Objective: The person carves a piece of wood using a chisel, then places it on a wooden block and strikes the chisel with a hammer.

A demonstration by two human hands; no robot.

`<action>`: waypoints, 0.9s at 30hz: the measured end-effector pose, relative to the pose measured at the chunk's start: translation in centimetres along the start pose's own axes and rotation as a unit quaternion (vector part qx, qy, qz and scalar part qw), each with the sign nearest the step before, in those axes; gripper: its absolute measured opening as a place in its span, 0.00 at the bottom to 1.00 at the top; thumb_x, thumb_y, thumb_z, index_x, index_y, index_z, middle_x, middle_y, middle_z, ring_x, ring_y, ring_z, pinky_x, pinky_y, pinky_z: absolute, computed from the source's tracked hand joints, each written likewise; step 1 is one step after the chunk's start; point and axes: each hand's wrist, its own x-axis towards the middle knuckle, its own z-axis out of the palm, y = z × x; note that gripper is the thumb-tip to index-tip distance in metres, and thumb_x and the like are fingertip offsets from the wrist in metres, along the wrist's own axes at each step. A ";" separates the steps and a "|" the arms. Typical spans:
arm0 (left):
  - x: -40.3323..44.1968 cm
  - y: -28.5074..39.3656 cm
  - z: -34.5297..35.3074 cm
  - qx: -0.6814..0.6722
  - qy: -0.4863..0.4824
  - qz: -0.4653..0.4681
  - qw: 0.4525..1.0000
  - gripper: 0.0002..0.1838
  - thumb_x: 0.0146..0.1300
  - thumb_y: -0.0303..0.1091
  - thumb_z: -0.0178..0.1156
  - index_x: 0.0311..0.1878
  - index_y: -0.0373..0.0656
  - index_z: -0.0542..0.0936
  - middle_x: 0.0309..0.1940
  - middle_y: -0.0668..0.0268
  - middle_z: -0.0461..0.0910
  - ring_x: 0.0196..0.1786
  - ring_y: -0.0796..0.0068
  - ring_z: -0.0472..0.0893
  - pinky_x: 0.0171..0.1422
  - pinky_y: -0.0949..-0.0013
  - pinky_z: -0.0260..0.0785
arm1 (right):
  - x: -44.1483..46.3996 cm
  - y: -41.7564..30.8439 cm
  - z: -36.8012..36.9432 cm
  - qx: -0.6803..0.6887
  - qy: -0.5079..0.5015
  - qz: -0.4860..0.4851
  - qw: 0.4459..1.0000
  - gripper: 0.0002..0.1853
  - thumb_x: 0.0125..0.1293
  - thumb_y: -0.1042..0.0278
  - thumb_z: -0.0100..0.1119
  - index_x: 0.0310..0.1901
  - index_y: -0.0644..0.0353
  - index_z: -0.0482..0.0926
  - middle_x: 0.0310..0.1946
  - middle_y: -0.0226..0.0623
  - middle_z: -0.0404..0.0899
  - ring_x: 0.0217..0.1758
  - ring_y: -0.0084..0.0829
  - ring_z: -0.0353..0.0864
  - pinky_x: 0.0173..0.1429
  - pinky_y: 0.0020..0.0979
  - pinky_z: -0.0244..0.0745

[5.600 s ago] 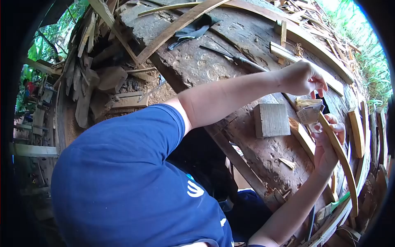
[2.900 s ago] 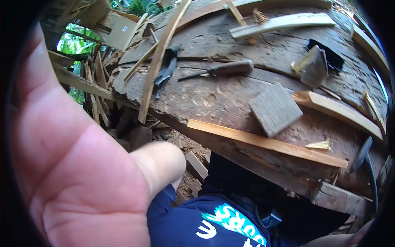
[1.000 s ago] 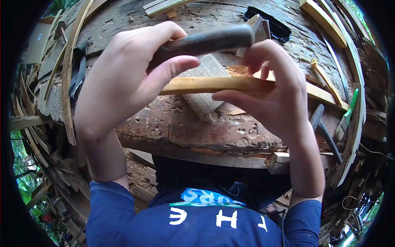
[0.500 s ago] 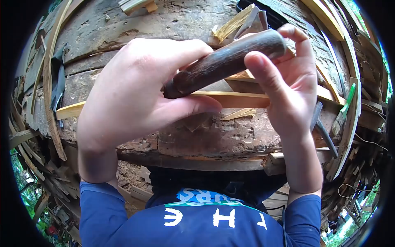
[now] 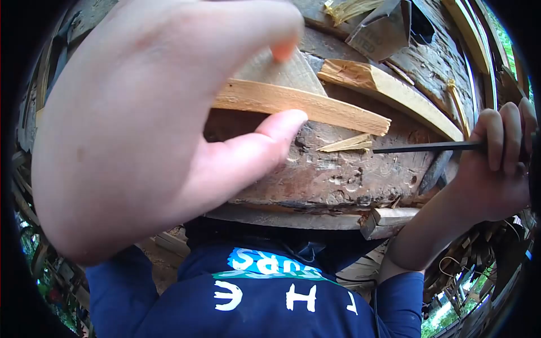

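Observation:
My left hand (image 5: 163, 107) looms large at the upper left, its thumb and fingers pinched around a thin, slightly curved wooden strip (image 5: 315, 104). The strip's rough end points right. At the right edge my right hand (image 5: 501, 152) is wrapped round a tool; its thin dark metal shaft (image 5: 428, 147) points left toward the strip's end, while the handle is hidden by my fingers. Behind the strip lies a grey wooden block (image 5: 287, 73), partly covered by my left hand. A split wood sliver (image 5: 346, 144) rests on the bench just below the strip's end.
The worn wooden bench (image 5: 332, 186) carries a thicker curved wood piece (image 5: 389, 93), a folded cardboard piece (image 5: 383, 34), and a black case (image 5: 421, 25) behind it. A dark metal tool (image 5: 435, 172) lies by my right forearm. Scrap wood is piled at the right.
The dark-handled tool has gone from between both hands into my right hand, which moved right. My left hand came closer to the camera and keeps hold of the strip.

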 end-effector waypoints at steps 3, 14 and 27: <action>-0.6 -0.4 0.3 -0.002 0.009 -0.026 1.000 0.22 0.54 0.39 0.76 0.48 0.38 0.83 0.36 0.59 0.79 0.37 0.62 0.81 0.43 0.65 0.73 | -0.2 0.2 0.7 -0.074 -0.088 -0.018 0.993 0.35 0.76 0.26 0.34 0.62 0.50 0.71 0.32 0.32 0.76 0.14 0.23 0.65 0.10 0.23 0.61; 2.0 -1.5 0.7 -0.100 0.014 0.090 0.991 0.21 0.61 0.29 0.70 0.59 0.38 0.84 0.49 0.54 0.84 0.50 0.56 0.85 0.54 0.62 0.77 | -0.4 0.7 1.6 -0.093 -0.076 -0.120 0.985 0.39 0.76 0.24 0.30 0.57 0.55 0.73 0.31 0.35 0.71 0.12 0.24 0.57 0.11 0.23 0.52; -1.5 -2.5 -3.0 -0.115 -0.077 -0.041 0.989 0.14 0.56 0.31 0.69 0.40 0.35 0.76 0.35 0.65 0.76 0.29 0.79 0.74 0.30 0.76 0.64 | -0.5 1.7 2.1 -0.035 -0.082 -0.062 0.994 0.38 0.76 0.26 0.28 0.54 0.56 0.73 0.28 0.34 0.71 0.12 0.23 0.57 0.11 0.23 0.52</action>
